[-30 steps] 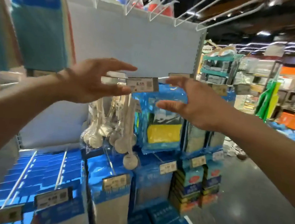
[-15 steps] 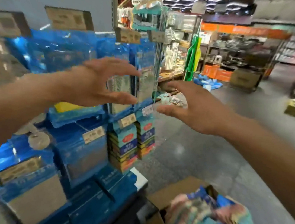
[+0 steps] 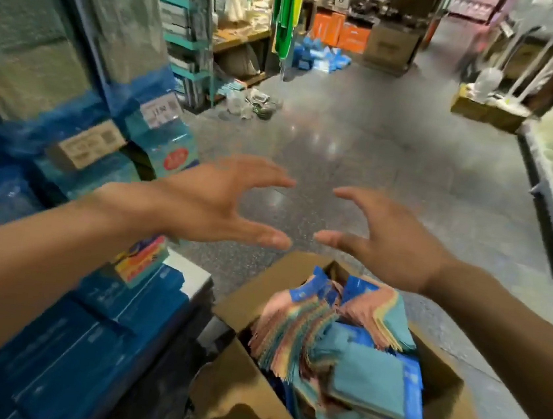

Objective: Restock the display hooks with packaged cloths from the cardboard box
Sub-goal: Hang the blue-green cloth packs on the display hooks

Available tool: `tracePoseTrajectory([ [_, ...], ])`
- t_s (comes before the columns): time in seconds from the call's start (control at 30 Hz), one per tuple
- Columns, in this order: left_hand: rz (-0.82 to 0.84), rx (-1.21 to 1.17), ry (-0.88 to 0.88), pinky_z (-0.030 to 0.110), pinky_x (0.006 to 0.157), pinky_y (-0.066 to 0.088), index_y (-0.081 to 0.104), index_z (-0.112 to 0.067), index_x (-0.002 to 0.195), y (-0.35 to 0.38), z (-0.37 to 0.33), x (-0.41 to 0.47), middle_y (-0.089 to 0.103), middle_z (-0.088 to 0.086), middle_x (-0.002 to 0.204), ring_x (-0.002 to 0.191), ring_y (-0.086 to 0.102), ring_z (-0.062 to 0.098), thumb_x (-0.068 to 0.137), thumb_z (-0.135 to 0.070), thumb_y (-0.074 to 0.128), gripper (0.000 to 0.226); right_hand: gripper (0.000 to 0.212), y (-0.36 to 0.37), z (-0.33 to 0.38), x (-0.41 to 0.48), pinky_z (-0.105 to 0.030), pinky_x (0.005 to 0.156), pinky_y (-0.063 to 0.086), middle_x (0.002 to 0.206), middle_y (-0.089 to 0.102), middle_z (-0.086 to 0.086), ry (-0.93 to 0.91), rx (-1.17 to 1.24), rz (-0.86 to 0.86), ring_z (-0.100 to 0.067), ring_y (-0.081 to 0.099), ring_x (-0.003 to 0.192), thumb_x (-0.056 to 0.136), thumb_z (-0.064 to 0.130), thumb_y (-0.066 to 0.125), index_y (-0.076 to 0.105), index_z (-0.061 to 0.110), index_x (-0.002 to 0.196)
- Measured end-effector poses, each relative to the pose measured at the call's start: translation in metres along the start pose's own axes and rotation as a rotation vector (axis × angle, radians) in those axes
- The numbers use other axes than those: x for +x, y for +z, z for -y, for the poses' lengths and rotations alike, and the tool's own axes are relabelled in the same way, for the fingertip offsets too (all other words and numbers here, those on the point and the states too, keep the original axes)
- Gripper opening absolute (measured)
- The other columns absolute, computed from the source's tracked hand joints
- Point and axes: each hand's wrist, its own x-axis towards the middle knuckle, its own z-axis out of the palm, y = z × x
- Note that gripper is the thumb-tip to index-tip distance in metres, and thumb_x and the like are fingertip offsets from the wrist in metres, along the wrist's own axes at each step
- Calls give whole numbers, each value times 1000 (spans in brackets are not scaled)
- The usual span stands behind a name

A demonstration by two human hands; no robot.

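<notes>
An open cardboard box (image 3: 240, 394) stands on the floor at the lower middle, packed with packaged cloths (image 3: 349, 348) in teal, pink and yellow with blue header cards. My left hand (image 3: 214, 202) and my right hand (image 3: 382, 235) hover side by side above the box's far edge, fingers spread and slightly bent, thumbs pointing toward each other. Neither hand holds anything. The display hooks are out of view, apart from blurred hanging packs (image 3: 64, 30) at the upper left.
Stacked blue packages (image 3: 80, 342) fill the shelf base at the lower left, right beside the box. Price tags (image 3: 89, 146) stick out from the rack. The grey shop floor (image 3: 362, 143) runs ahead toward shelving, orange boxes (image 3: 343, 34) and a white shelf edge (image 3: 550, 213) on the right.
My view has swung down and to the right, from the hanging display to the box on the floor. Both hands came down with it, still empty and spread.
</notes>
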Motion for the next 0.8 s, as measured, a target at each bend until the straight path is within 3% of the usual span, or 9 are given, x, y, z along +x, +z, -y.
tracePoseTrajectory([
  [0.17,123,-80,61,17,112,9,31,-48,151,84,29,58,22,-24,161,146,10,-7,68,-75,60,92,90,63,-68,4,-30,114,27,156,38,-2,160,68,45,-19,35,143,73,69,53,38,24,150],
  [0.27,189,-163,57,15,111,9,32,-47,151,129,44,84,21,-25,160,142,10,-10,67,-75,60,93,75,93,-99,0,-27,100,35,141,54,-9,203,70,22,-23,49,127,80,60,64,52,16,140],
  [0.37,219,-210,94,-5,100,2,34,-46,149,172,60,104,25,-30,153,132,12,-18,72,-66,68,87,55,117,-125,1,-30,85,36,120,65,-16,220,150,21,-20,53,104,84,43,73,61,8,124],
  [0.43,245,-217,113,-13,89,-1,32,-46,147,196,70,119,24,-37,140,123,11,-22,76,-60,70,82,54,137,-145,4,-21,78,35,120,65,-2,245,168,27,-14,56,106,85,45,72,58,16,128],
  [0.53,251,-247,86,-10,91,6,33,-40,151,227,86,139,29,-27,142,123,15,-18,67,-77,61,96,58,172,-172,13,-10,82,28,132,60,1,312,213,47,-13,52,119,88,45,68,52,17,136],
  [0.6,263,-271,56,0,100,11,33,-41,152,249,99,150,31,-23,149,126,17,-17,61,-84,56,103,66,192,-185,22,-11,92,26,146,52,-2,300,183,78,-15,47,133,90,47,64,45,14,144],
  [0.63,273,-282,36,4,103,11,33,-40,152,261,104,154,31,-21,153,128,18,-15,63,-80,59,101,70,201,-190,25,-13,96,27,149,49,-2,289,169,80,-16,44,136,90,50,63,43,13,147],
  [0.7,269,-288,17,-2,101,8,35,-33,153,284,112,163,33,-16,155,133,22,-9,70,-66,70,96,74,219,-202,30,-19,100,31,151,48,-2,290,166,79,-18,44,137,89,54,61,41,14,148],
  [0.8,253,-282,-7,1,101,15,35,-25,154,315,121,176,35,-16,152,132,28,-5,76,-56,78,94,73,242,-218,37,-16,91,31,149,50,-1,328,196,79,-18,48,134,88,52,62,41,15,148],
])
